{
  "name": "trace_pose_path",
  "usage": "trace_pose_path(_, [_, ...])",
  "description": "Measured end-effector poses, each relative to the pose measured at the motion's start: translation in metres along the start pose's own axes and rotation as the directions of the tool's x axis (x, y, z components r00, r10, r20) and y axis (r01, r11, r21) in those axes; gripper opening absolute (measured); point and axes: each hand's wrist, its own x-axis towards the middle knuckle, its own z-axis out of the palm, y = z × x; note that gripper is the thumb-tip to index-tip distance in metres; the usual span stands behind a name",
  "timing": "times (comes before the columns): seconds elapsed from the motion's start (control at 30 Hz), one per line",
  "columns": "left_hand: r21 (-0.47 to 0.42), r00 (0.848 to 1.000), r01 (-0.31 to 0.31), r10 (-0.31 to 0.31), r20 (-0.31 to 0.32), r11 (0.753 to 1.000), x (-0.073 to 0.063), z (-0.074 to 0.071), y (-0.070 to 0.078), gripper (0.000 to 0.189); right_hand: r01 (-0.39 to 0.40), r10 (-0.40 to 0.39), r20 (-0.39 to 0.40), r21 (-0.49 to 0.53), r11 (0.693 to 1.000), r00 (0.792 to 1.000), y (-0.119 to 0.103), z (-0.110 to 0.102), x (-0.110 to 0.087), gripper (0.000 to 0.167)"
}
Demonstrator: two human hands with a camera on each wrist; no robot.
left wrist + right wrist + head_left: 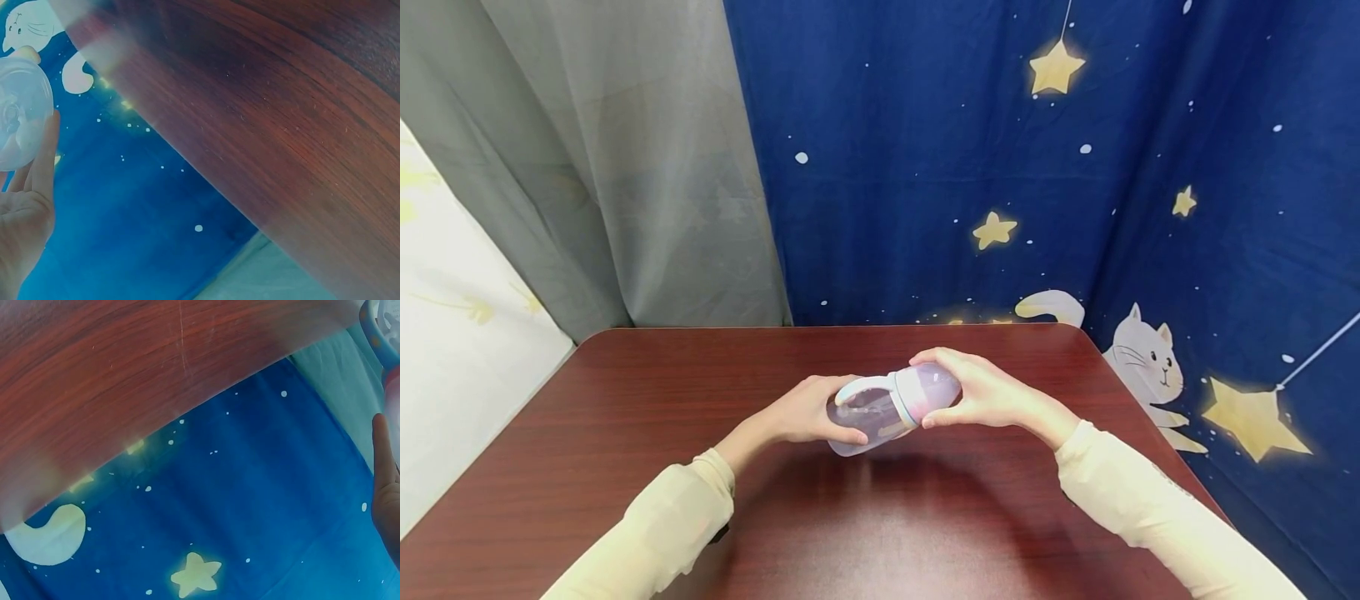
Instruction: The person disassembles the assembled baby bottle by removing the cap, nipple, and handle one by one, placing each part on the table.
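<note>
A clear baby bottle point(874, 408) with pale handles and a domed, lilac-tinted cap is held tilted over the table, its cap end up and to the right. My left hand point(808, 410) grips the bottle's base end, thumb across the near side. On the cap end, my right hand point(981, 392) curls its fingers over the top and its thumb underneath. The left wrist view shows the bottle's round bottom point(25, 112) at the left edge against the palm. At the right wrist view's edge, a handle point(375, 337) and part of the right hand point(389, 500) appear.
The dark red wooden table point(700, 367) has rounded far corners. Behind it hang a grey curtain point(677, 167) and a blue curtain point(910, 167) printed with stars and a white cat. A white printed cloth point(460, 333) hangs at the left.
</note>
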Motion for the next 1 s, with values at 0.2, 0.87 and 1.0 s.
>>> trace_pose_path(0.2, [0.017, 1.000, 0.001, -0.002, 0.023, 1.000, 0.002, 0.000, -0.003, 0.068, 0.066, -0.057, 0.078, -0.120, 0.991, 0.995, 0.003, 0.004, 0.004, 0.073])
trace_pose_path(0.87, [0.066, 0.996, -0.043, 0.037, 0.080, 0.997, 0.002, -0.004, -0.002, 0.069, 0.154, -0.144, 0.074, -0.150, 0.977, 0.987, 0.011, 0.013, -0.005, 0.071])
trace_pose_path(1.0, [0.051, 0.993, -0.046, 0.040, 0.112, 0.998, 0.001, -0.003, 0.000, 0.068, 0.165, -0.158, 0.057, -0.148, 0.975, 0.986, 0.012, 0.016, -0.010, 0.071])
